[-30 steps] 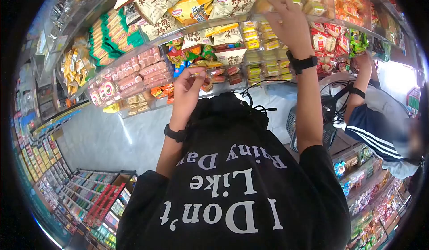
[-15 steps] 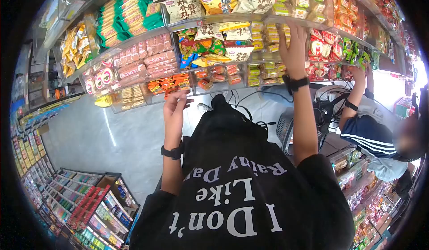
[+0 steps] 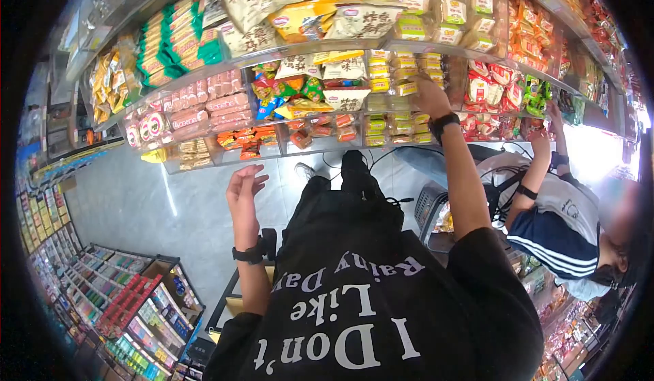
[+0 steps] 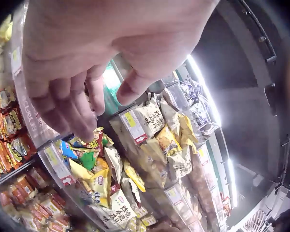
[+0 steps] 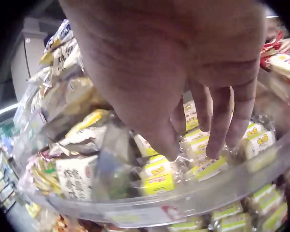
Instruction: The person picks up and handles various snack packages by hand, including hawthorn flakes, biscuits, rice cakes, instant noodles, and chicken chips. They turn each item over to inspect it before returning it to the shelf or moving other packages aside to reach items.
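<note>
My right hand reaches down into a clear shelf bin of small wrapped snack packs with yellow and white labels. In the right wrist view its thumb and fingers are spread apart, tips right at the packs. The bin's clear front rim runs below the fingers. My left hand hangs in the air in front of the lower bins, fingers loosely bent, holding nothing. Beyond it in the left wrist view lie yellow and white snack bags.
Tiered clear bins hold pink-wrapped rolls, orange packets, red and white packs and green packets. At right another person reaches toward the shelf. A shopping basket stands near my right arm, with black cables beside it.
My right hand has come down from the upper rows to the yellow-labelled packs in the middle row. My left hand has drawn back from the bins toward my body.
</note>
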Tool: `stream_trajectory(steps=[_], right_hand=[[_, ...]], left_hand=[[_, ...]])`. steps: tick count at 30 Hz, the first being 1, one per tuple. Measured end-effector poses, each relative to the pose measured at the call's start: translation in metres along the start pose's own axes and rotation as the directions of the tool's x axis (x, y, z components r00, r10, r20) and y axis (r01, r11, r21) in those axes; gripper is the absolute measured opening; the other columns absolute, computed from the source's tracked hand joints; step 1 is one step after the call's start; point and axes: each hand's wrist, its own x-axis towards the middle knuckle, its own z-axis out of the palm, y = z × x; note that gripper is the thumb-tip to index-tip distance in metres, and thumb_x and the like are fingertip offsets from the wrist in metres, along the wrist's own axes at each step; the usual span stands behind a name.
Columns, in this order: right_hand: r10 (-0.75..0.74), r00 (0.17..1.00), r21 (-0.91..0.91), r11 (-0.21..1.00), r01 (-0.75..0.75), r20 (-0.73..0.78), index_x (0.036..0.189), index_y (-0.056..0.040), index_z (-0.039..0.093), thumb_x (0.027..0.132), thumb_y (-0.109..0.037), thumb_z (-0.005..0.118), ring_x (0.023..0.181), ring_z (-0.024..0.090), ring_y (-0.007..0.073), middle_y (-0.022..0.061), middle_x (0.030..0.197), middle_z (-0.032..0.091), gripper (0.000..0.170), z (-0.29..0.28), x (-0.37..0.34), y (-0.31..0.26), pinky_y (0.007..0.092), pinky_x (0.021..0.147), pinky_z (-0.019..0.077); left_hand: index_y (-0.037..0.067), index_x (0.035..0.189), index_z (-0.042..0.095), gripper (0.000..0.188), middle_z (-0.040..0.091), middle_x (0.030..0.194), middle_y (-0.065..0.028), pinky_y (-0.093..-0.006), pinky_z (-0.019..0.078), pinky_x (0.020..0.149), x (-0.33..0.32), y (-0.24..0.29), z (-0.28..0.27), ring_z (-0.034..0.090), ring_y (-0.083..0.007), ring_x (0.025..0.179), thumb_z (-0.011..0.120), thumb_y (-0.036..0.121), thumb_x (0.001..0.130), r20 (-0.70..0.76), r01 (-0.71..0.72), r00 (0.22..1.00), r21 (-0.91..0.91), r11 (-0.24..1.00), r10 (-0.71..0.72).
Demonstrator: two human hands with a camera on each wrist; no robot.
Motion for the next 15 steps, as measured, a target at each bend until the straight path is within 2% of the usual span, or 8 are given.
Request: stream_trajectory(steps=[2,3,6,9,12,13,15], right_hand=[[-0.007,0.997,-0.039,0.999,0.010,0.082,0.126,-0.0085,0.065,0.073,-0.016,0.077,0.109,0.064,0.0394,0.0192,0.117,0.067,0.055,0.012,0.010,0.017,0.0455,0.094,0.0521],[0.049,0.975,-0.065,0.997,-0.036,0.219,0.125,-0.0118,0.066,0.073,-0.015,0.077,0.110,0.064,0.0379,0.0165,0.118,0.066,0.053,0.005,0.016,0.009,0.0461,0.094,0.0528],[0.101,0.959,-0.228,0.973,-0.039,0.265,0.123,-0.0145,0.067,0.073,-0.015,0.077,0.109,0.065,0.0350,0.0139,0.122,0.065,0.050,0.011,0.021,0.006,0.0454,0.093,0.0538],[0.126,0.961,-0.319,0.947,-0.042,0.247,0.120,-0.0153,0.069,0.075,-0.015,0.076,0.110,0.066,0.0321,0.0110,0.123,0.064,0.045,0.014,0.023,0.004,0.0446,0.092,0.0548],[0.051,0.969,-0.267,0.963,0.016,0.240,0.118,-0.0147,0.070,0.076,-0.015,0.075,0.109,0.066,0.0313,0.0102,0.121,0.065,0.042,0.009,0.019,0.014,0.0444,0.090,0.0555],[-0.028,0.992,-0.164,0.985,0.048,0.121,0.114,-0.0123,0.073,0.074,-0.011,0.071,0.101,0.069,0.0347,0.0126,0.118,0.066,0.039,0.000,0.012,0.010,0.0468,0.084,0.0566],[-0.001,0.998,-0.109,0.994,0.007,0.060,0.114,-0.0103,0.072,0.075,-0.012,0.072,0.101,0.068,0.0353,0.0136,0.118,0.066,0.039,-0.029,-0.003,-0.008,0.0471,0.084,0.0560]], left_hand=[[0.002,0.113,0.065,0.024,0.072,0.116,-0.0126,-0.0323,0.0514,0.088,-0.003,0.003,0.025,0.070,-0.0211,0.097,0.060,0.023,0.103,0.009,0.005,1.000,0.014,1.000,-0.005],[0.002,0.113,0.065,0.023,0.072,0.116,-0.0125,-0.0325,0.0515,0.088,-0.003,0.006,0.038,0.070,-0.0209,0.097,0.060,0.022,0.103,0.018,-0.007,1.000,0.039,0.999,0.006],[0.001,0.114,0.064,0.022,0.071,0.116,-0.0123,-0.0329,0.0516,0.088,-0.002,0.013,0.073,0.069,-0.0204,0.098,0.060,0.019,0.103,0.053,-0.050,0.998,0.079,0.996,0.046],[0.000,0.115,0.063,0.019,0.071,0.116,-0.0126,-0.0329,0.0514,0.088,-0.002,0.014,0.095,0.069,-0.0200,0.098,0.059,0.013,0.102,0.091,-0.071,0.994,0.053,0.996,0.066],[-0.001,0.115,0.063,0.019,0.071,0.116,-0.0130,-0.0329,0.0515,0.089,-0.002,0.012,0.108,0.069,-0.0203,0.099,0.059,0.012,0.102,0.101,-0.068,0.993,0.055,0.996,0.062],[-0.001,0.115,0.062,0.018,0.071,0.115,-0.0129,-0.0329,0.0516,0.089,-0.001,0.013,0.112,0.069,-0.0201,0.099,0.059,0.011,0.101,0.113,-0.066,0.992,0.052,0.996,0.060],[-0.001,0.115,0.062,0.018,0.071,0.115,-0.0126,-0.0331,0.0520,0.090,0.000,0.014,0.120,0.069,-0.0197,0.099,0.060,0.008,0.100,0.129,-0.059,0.990,0.048,0.997,0.052]])
